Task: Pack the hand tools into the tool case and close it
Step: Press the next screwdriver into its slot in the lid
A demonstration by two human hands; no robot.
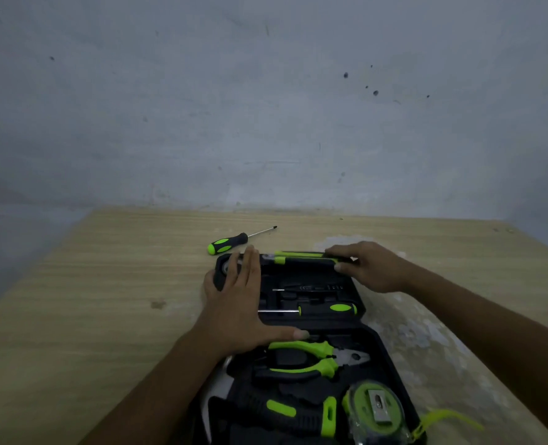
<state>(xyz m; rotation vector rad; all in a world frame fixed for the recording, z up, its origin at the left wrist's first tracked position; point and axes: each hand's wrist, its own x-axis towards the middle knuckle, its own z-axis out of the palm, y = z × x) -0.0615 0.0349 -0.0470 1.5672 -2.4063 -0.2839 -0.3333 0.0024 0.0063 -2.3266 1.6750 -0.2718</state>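
A black tool case (359,319) lies open on the wooden table. My left hand (237,303) rests flat on the case's left side, fingers spread. My right hand (367,268) grips a green-and-black tool (301,257) lying along the case's far edge. Inside the case sit a green-handled screwdriver (327,309), a thin tester pen (308,288), pliers (311,359), a hammer handle (285,409) and a tape measure (375,409). A second screwdriver (230,243) with a green-and-black handle lies loose on the table just beyond the case.
The light wooden table (105,300) ends at a grey wall (266,107) behind. The tabletop to the right of the case is worn and patchy. A green strap (449,417) trails from the tape measure at the lower right.
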